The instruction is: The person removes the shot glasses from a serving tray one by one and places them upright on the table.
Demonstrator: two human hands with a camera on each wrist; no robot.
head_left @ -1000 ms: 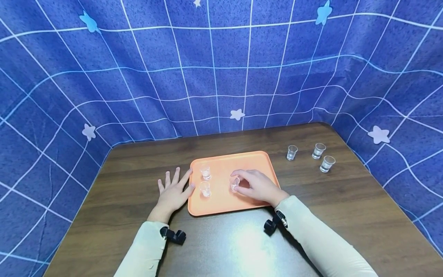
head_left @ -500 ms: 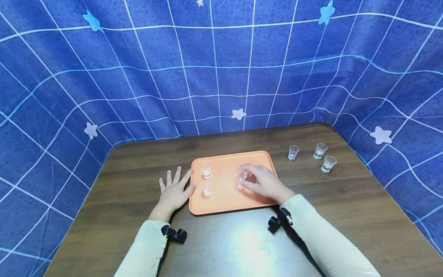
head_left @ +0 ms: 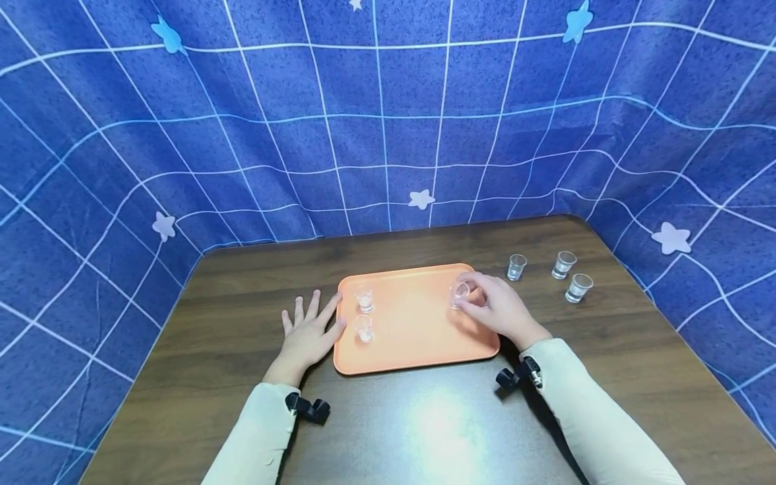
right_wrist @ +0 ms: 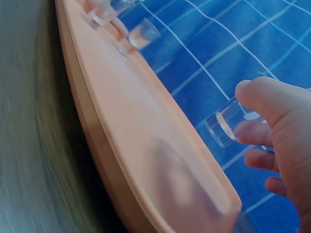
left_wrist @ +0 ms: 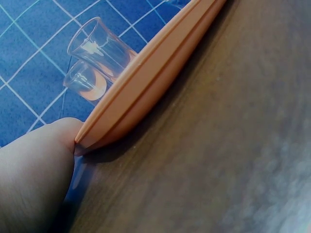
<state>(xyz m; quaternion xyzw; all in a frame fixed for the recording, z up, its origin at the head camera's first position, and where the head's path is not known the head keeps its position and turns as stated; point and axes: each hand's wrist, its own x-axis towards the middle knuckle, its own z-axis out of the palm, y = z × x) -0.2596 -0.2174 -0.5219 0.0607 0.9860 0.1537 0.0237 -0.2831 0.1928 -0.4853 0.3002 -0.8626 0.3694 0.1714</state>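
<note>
Pinching a glass (right_wrist: 223,130) above the right end of the orange tray (head_left: 412,350), the right hand (head_left: 500,304) is nearer three glasses (head_left: 564,266) off to its right on the desk (head_left: 242,289), while the left hand (head_left: 305,340), spread wide, touches the tray's left edge beside two glasses (head_left: 365,302).

Glare whitens the near tabletop (head_left: 388,431) in the head view; both wrist views look dimmer, softer.
</note>
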